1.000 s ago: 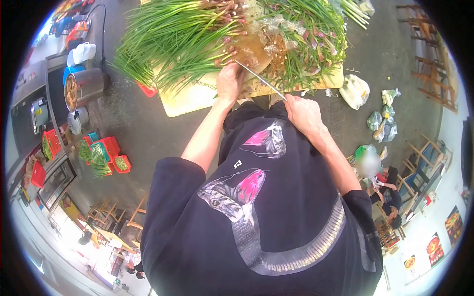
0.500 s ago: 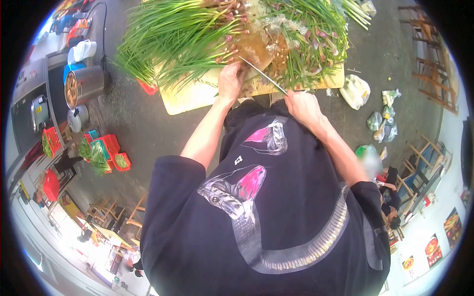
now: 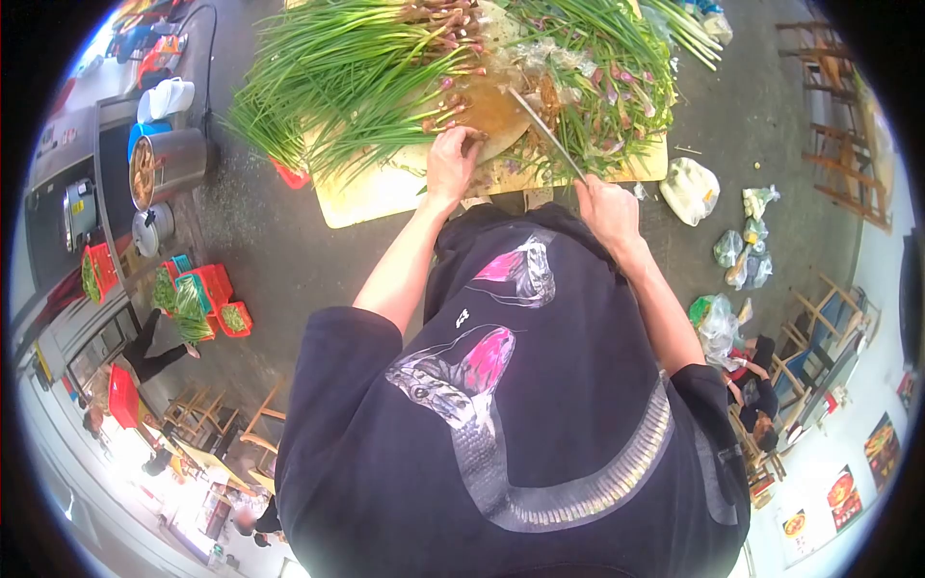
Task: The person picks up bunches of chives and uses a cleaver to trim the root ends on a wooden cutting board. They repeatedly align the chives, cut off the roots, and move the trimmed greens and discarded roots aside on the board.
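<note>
My right hand (image 3: 609,214) is closed around the handle of a knife (image 3: 547,133). Its blade points up and to the left over a round brown cutting board (image 3: 493,114). My left hand (image 3: 451,166) rests at the board's left edge, fingers curled beside the root ends of the spring onions; what they hold, if anything, is hidden. A large heap of spring onions (image 3: 356,82) lies to the left, reddish bulbs facing the board. Right of the board is a looser pile of spring onions (image 3: 617,106) with trimmings and clear plastic among it.
Beneath everything is a yellowish tabletop (image 3: 371,204). A white plastic bag (image 3: 690,191) and several smaller bags (image 3: 747,252) lie on the floor at right. At left stand a large metal pot (image 3: 173,169) and red baskets (image 3: 214,289) of greens. People are in the background.
The knife has swung right, its tip moving away from my left hand, and my right hand has shifted slightly right. My left hand has barely moved. A background person at left has stepped forward.
</note>
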Motion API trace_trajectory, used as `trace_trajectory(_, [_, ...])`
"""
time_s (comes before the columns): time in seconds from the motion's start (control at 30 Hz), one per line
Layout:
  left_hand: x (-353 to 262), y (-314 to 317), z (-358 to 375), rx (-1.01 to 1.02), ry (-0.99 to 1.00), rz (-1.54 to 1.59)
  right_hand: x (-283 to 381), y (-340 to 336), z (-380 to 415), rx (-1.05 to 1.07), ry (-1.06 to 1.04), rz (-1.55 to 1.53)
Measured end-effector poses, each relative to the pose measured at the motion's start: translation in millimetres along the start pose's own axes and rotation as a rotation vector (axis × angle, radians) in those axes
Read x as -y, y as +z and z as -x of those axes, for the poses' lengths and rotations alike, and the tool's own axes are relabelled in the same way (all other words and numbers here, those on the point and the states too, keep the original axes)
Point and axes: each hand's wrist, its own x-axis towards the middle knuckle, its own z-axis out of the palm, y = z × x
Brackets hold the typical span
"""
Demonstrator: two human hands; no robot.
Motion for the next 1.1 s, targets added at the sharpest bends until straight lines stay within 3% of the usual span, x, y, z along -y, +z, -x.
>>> trace_trajectory(0.1, [-7,-5,-5,-0.119,0.149,-0.165,5,6,2,0.019,-0.026,-0.071])
trace_trajectory(0.2, [-7,-19,-4,0.008,0.156,-0.296,8,11,9,0.047,-0.018,-0.119])
trace_trajectory(0.3, [-17,-30,-9,0.028,0.148,-0.318,9,11,11,0.056,0.020,-0.158])
trace_trajectory(0.4, [-28,-56,-26,-0.007,0.261,-0.301,3,11,14,0.059,0.078,-0.212])
trace_trajectory(0.5, [-32,-96,-71,-0.040,0.158,-0.137,8,1,17,0.052,0.106,-0.225])
trace_trajectory(0.63, [-32,-145,-153,-0.141,0.351,-0.313,10,2,23,0.047,0.113,-0.209])
trace_trajectory(0.73, [10,-139,-195,-0.281,0.420,-0.573,9,8,26,0.046,0.099,-0.196])
trace_trajectory(0.87, [-1,-110,-146,-0.170,0.364,-0.315,14,8,27,0.000,0.082,-0.203])
trace_trajectory(0.9, [-3,-101,-119,-0.004,0.265,-0.205,17,7,31,-0.006,0.087,-0.208])
trace_trajectory(0.97, [21,-81,-75,0.137,0.244,-0.267,15,10,30,0.006,0.088,-0.198])
trace_trajectory(1.1, [31,-64,-26,0.100,0.221,-0.326,16,9,29,0.013,0.074,-0.182])
